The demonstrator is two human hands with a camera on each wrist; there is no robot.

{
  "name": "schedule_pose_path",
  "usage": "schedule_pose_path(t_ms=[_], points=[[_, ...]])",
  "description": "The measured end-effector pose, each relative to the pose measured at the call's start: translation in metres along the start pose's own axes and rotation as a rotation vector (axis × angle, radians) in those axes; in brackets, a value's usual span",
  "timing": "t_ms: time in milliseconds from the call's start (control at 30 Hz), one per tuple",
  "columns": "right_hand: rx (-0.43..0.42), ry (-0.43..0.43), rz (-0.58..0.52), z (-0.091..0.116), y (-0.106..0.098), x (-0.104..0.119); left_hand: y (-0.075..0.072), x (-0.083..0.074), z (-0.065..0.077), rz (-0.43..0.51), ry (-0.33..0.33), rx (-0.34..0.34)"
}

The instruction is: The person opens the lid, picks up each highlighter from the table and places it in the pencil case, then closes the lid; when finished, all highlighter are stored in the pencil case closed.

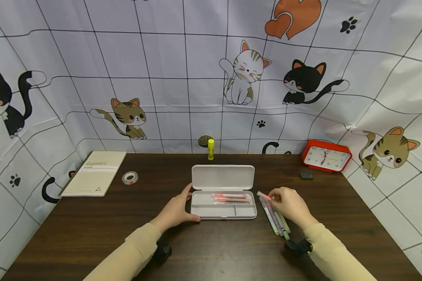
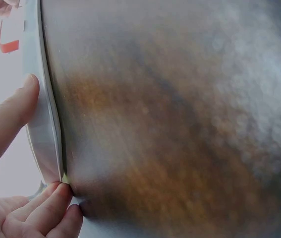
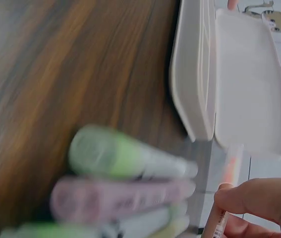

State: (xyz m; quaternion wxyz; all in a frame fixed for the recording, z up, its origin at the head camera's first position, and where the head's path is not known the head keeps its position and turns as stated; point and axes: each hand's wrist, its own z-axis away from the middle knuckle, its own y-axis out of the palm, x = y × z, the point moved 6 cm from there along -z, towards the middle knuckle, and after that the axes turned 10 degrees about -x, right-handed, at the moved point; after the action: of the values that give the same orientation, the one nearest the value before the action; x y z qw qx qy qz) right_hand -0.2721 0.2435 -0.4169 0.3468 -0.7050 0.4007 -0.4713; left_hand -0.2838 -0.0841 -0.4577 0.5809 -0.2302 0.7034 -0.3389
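Note:
A white pencil case (image 1: 218,212) lies with its lid (image 1: 223,177) raised at the back. Several pink and orange marker pens (image 1: 231,199) rest in its long rear compartment. My left hand (image 1: 174,208) grips the case's left end, thumb at the front corner; the left wrist view shows the curled fingers (image 2: 48,208) against the case's edge. Just right of the case, my right hand (image 1: 290,203) pinches an orange marker pen (image 3: 231,168) with a clear cap, held tilted. Below that hand, several green, purple and grey marker pens (image 1: 270,217) lie side by side on the table.
A notepad (image 1: 95,173) and a tape roll (image 1: 129,178) lie at the left. Behind the case stands a yellow glue stick (image 1: 211,149). A red clock (image 1: 326,156) and a small dark block (image 1: 306,175) are at the back right. A cat-print sheet backs the table.

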Motion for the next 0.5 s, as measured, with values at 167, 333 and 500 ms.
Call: schedule_pose_path(t_ms=[167,333,500], points=[[0.004,-0.031,-0.018,-0.005,0.005,0.015,0.0,0.0,0.0,0.0,0.001,0.001],[0.006,-0.061,-0.016,-0.01,0.011,0.029,0.0,0.0,0.001,0.007,-0.004,0.002],[0.002,-0.086,-0.017,-0.014,0.02,0.041,0.0,0.001,0.0,0.005,-0.006,0.0]])
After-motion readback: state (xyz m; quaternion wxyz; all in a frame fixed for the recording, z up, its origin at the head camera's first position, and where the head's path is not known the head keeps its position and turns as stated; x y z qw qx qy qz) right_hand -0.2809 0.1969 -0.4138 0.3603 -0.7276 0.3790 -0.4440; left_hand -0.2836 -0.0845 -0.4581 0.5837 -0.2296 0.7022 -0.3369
